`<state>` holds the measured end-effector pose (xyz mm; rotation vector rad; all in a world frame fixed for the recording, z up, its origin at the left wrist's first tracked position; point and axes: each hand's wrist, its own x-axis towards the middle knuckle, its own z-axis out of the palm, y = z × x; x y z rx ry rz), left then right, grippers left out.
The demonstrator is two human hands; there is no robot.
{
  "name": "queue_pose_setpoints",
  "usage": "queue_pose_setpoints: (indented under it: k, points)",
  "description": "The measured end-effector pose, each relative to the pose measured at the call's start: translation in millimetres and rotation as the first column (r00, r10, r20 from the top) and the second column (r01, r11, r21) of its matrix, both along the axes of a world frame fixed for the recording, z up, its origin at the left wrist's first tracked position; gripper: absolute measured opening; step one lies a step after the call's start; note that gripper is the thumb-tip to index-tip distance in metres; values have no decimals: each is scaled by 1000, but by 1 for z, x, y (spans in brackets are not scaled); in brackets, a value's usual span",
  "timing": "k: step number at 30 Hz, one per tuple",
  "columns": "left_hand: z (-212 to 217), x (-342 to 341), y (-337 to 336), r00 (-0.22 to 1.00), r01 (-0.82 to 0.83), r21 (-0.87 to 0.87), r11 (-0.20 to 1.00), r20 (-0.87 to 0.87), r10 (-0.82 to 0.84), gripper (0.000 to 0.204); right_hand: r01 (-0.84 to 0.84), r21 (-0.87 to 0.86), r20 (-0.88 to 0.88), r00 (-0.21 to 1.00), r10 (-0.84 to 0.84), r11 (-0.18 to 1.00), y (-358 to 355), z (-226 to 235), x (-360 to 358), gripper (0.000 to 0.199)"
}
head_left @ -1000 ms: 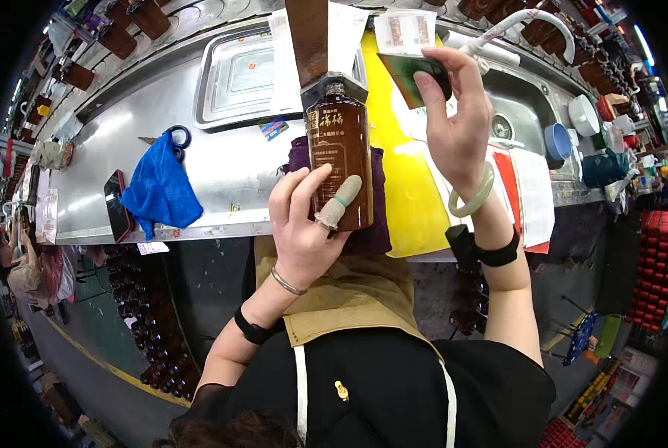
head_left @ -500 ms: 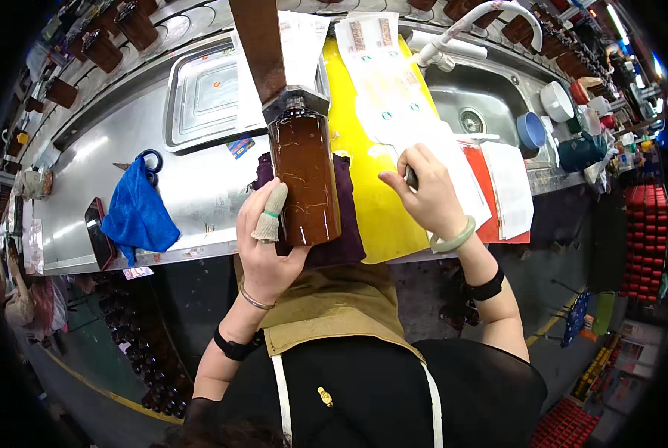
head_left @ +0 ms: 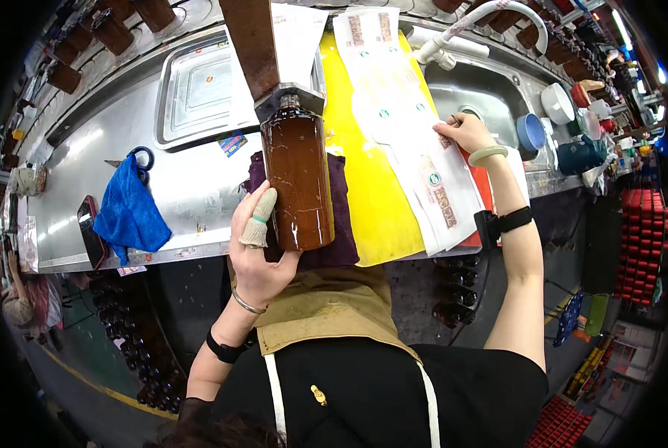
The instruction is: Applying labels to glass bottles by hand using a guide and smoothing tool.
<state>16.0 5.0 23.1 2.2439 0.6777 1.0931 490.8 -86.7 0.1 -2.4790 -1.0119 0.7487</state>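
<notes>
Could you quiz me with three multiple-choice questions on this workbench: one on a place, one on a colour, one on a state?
1. Where does the blue cloth lie?
A. left of the brown bottle
B. in the sink
C. on the yellow sheet

2. What colour is the cloth under the bottle?
A. white
B. purple
C. green

3. What is the left hand doing?
A. hanging free
B. gripping the bottle
C. holding a cup

Answers: 1 A, the cloth lies on steel to the bottle's left. 2 B, purple cloth shows beside the bottle. 3 B, its fingers wrap the bottle.
</notes>
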Motion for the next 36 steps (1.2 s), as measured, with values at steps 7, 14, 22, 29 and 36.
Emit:
queue_pose_setpoints:
  k: [7,14,22,29,36]
  points:
    - [1,-5,1,996,76,-152,985,45,-70,72,-52,48,182,982,43,997,-1,20,-2,22]
    - [-2,-10,2,996,83,-131,988,45,-78,76,-76,348,-39,995,96,934,-1,84,-69,22]
    - [14,-4,-2,998,23,147,989,-63,-13,77,2,228,-250,967,56,974,-10,57,-56,19]
    - [15,-1,-4,997,16,105,994,-80,-8,77,31,75,139,989,-41,997,-58,53,-88,43]
    - [14,1,-6,995,14,94,995,-97,-5,75,228,55,302,924,-233,972,-151,72,-49,36]
